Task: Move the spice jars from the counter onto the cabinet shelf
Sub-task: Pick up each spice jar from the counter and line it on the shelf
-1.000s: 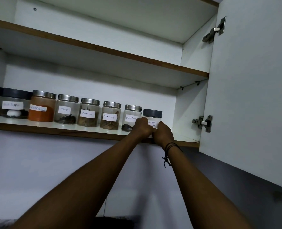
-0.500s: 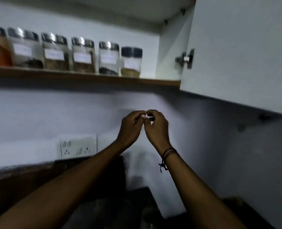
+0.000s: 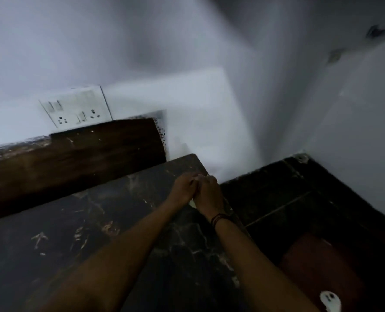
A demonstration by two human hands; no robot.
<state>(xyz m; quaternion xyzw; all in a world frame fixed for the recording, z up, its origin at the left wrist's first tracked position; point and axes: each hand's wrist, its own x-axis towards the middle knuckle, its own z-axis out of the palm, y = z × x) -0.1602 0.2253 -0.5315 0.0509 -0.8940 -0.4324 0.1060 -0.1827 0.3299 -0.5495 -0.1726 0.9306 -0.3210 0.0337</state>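
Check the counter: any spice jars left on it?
None visible: the dark marble counter shows bare around the left hand and right hand.

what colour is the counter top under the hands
Black with pale marbled veining, on the counter top in the head view.

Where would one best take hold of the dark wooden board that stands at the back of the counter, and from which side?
Grip the wooden board at its right end, coming from the right. That end is free, while its back lies against the wall and its lower edge meets the counter. It may be fixed; that cannot be told.
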